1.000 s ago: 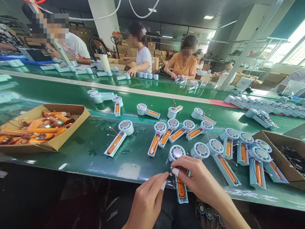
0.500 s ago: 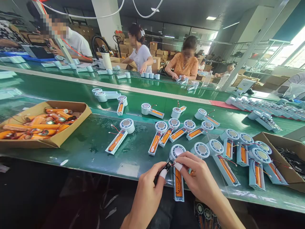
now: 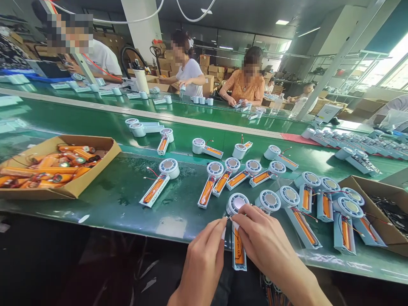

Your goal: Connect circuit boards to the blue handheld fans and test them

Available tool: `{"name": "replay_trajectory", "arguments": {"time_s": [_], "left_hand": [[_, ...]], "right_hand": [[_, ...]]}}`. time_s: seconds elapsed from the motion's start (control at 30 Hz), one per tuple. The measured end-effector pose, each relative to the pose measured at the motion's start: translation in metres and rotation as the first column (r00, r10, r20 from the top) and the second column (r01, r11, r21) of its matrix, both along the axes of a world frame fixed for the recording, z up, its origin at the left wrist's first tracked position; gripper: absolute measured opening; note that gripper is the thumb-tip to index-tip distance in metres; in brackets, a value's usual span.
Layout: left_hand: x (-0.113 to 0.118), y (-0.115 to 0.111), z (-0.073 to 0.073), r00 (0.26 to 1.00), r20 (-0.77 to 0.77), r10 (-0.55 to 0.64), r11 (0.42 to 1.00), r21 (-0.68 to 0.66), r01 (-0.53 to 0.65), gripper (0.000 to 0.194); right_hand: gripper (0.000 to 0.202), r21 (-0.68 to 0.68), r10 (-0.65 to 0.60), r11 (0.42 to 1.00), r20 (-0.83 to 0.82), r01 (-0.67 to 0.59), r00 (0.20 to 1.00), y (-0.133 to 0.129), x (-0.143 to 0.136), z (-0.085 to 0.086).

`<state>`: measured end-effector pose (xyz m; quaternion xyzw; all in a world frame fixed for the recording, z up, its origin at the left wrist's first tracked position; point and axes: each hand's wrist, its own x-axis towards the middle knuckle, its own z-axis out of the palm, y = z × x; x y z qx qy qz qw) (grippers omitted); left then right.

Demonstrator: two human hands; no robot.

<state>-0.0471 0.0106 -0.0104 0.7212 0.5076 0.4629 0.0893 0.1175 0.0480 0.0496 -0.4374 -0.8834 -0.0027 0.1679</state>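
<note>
Two hands pinched together over one fan

The left hand [image 3: 204, 255] and the right hand [image 3: 267, 236] meet at their fingertips, just above the near edge of the green worktop [image 3: 108, 214]. Both are narrow, thumb drawn in against the fingers. Between the tips sits a small part [image 3: 228, 218], mostly hidden, so its shape cannot be told. The left hand's fingers lie straight and close together, with a white cover on the thumb; the right hand's fingers curl more, and its thumb also has a white cover.

Directly beneath the fingertips lies the fan [image 3: 237, 202], its round head on the worktop, beyond the hands, and its handle pointing toward the person, the end jutting past the edge. An orange battery [image 3: 238, 253] lies in the handle, a dark wire across it. The right hand covers part of the handle's upper end; whether it touches the handle cannot be told.

Just beyond the right hand stands a second fan [image 3: 269, 200], its handle largely hidden. Farther right, more fans cluster beside a carton [image 3: 382, 189] of dark parts. Well to the left, an open carton [image 3: 94, 176] holds a heap of loose orange batteries [image 3: 63, 165]. Across the line, a person in orange [image 3: 244, 87] handles parts with both hands.
</note>
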Motion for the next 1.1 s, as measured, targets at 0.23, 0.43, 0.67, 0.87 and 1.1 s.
{"name": "replay_trajectory", "arguments": {"time_s": [0.23, 0.43, 0.67, 0.87, 1.1], "left_hand": [[-0.003, 0.004, 0.009, 0.997, 0.052, -0.048, 0.997, -0.062, 0.051, 0.039], [-0.004, 0.003, 0.008, 0.998, 0.005, -0.063, 0.998, 0.007, 0.063, 0.045], [-0.018, 0.014, 0.016, 0.949, 0.233, -0.213, 0.937, -0.228, 0.266, 0.035], [-0.023, 0.018, 0.019, 0.918, 0.314, -0.241, 0.869, -0.352, 0.349, 0.029], [-0.016, 0.02, 0.015, 0.911, 0.367, -0.187, 0.867, -0.374, 0.328, 0.025]], "right_hand": [[0.022, -0.155, -0.021, 0.988, -0.162, -0.005, 0.987, 0.001, 0.005, -0.005], [0.022, -0.232, -0.018, 0.973, -0.158, -0.02, 0.987, 0.003, 0.006, -0.001], [0.014, -0.389, -0.094, 0.92, -0.352, -0.054, 0.931, 0.008, 0.01, -0.006], [0.011, -0.455, -0.038, 0.863, -0.492, -0.22, 0.87, 0.012, 0.018, -0.009], [0.013, -0.384, -0.063, 0.911, -0.49, -0.15, 0.87, 0.014, 0.015, -0.015]]}}
